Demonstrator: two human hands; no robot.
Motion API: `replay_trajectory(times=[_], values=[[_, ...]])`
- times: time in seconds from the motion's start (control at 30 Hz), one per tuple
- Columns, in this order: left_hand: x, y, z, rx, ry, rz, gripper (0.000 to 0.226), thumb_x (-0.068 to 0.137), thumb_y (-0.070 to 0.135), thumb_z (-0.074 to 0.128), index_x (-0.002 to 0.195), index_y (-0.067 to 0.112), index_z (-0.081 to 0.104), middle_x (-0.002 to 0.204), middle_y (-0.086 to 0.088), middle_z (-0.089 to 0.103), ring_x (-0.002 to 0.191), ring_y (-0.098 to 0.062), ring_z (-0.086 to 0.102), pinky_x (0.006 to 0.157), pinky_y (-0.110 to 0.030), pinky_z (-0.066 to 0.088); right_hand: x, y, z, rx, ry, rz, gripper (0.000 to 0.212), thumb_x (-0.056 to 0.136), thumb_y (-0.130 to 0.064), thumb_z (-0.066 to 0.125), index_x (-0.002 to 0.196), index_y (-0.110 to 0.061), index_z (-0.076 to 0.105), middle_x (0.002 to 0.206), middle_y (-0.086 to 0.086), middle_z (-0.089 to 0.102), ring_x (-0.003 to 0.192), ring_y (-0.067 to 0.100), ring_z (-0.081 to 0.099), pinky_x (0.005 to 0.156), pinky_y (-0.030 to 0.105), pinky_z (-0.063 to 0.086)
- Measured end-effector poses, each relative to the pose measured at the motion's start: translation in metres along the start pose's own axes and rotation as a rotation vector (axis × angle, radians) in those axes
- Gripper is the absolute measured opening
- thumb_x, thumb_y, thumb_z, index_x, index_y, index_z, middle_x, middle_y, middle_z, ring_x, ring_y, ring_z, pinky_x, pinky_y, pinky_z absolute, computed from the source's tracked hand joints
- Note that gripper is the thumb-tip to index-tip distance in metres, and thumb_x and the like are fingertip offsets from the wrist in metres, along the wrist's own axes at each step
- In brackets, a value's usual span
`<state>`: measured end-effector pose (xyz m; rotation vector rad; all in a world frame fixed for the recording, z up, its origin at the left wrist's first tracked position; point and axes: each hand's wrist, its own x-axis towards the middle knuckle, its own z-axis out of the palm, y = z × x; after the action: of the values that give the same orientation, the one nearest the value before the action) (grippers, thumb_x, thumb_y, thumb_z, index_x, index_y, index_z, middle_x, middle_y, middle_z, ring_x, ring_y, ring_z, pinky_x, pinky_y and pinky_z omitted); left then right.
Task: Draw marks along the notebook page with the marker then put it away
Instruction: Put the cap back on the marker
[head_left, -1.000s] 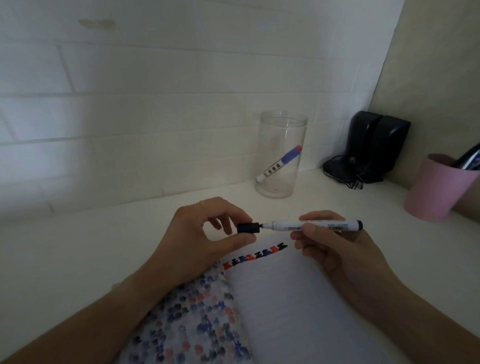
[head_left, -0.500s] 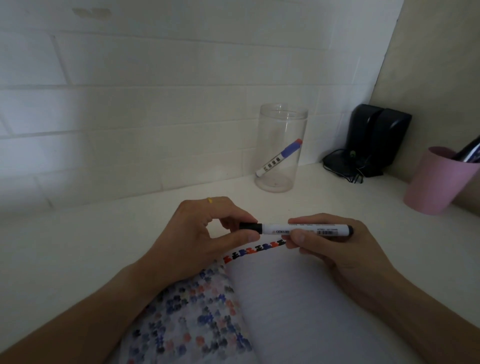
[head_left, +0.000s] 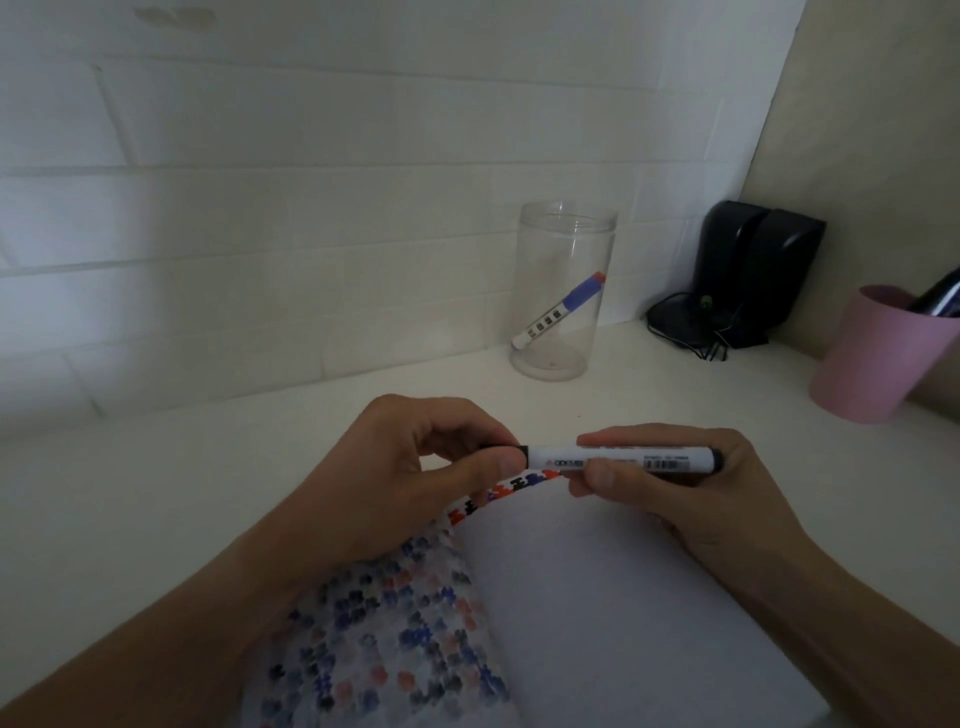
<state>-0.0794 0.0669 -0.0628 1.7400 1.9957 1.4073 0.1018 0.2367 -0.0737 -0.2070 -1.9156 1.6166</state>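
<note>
The right hand (head_left: 680, 483) grips the white barrel of the marker (head_left: 621, 458) between thumb and curled fingers, and the marker lies level, pointing to the left. The left hand (head_left: 410, 478) is closed on the black cap (head_left: 511, 451) at the marker's left end, pinched between thumb and forefinger; the cap meets the barrel, but whether it is pushed fully on I cannot tell. Both hands hover just above the far edge of the open notebook (head_left: 597, 597). Under the fingertips runs a row of red, blue and black marks (head_left: 519, 486) along the top of the right page. The left page, below the left wrist, is full of coloured marks.

Beyond the fingers the white desk (head_left: 208, 493) is bare up to the wall. Behind the hands stands a clear jar (head_left: 563, 291) with a blue-capped marker (head_left: 558, 312) leaning inside, well apart from them. To the right of the right hand stands a pink cup (head_left: 878, 358), and black speakers (head_left: 753, 270) fill the far corner.
</note>
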Motion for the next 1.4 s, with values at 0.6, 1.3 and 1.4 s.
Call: replay_trajectory(times=[0.6,1.3,1.4], values=[[-0.003,-0.018,0.000,0.357,0.046,0.070,0.030,0.084,0.050,0.077,0.106,0.040,0.060,0.101,0.023,0.065,0.091,-0.003,0.065,0.076,-0.015,0.051,0.010,0.003,0.003,-1.041,0.036,-0.300,0.055,0.098,-0.027,0.059,0.142,-0.051,0.038,0.098,-0.029,0.057,0.081,-0.008,0.059,0.075,0.010,0.048],[0.000,-0.042,-0.004,0.352,-0.204,0.131,0.020,0.094,0.052,0.065,0.104,0.040,0.078,0.105,0.023,0.069,0.100,0.003,0.062,0.090,-0.032,0.056,0.203,-0.057,0.004,-0.877,0.431,-0.337,0.036,0.091,-0.001,0.060,0.120,-0.018,0.047,0.082,0.016,0.073,0.067,0.030,0.069,0.065,0.049,0.060],[-0.001,-0.042,-0.005,0.334,-0.201,0.132,0.020,0.094,0.050,0.065,0.104,0.039,0.078,0.105,0.022,0.069,0.101,0.002,0.063,0.090,-0.033,0.056,0.206,-0.048,0.005,-0.930,0.415,-0.291,0.021,0.092,-0.007,0.064,0.110,-0.010,0.054,0.089,0.015,0.073,0.075,0.031,0.069,0.071,0.048,0.060]])
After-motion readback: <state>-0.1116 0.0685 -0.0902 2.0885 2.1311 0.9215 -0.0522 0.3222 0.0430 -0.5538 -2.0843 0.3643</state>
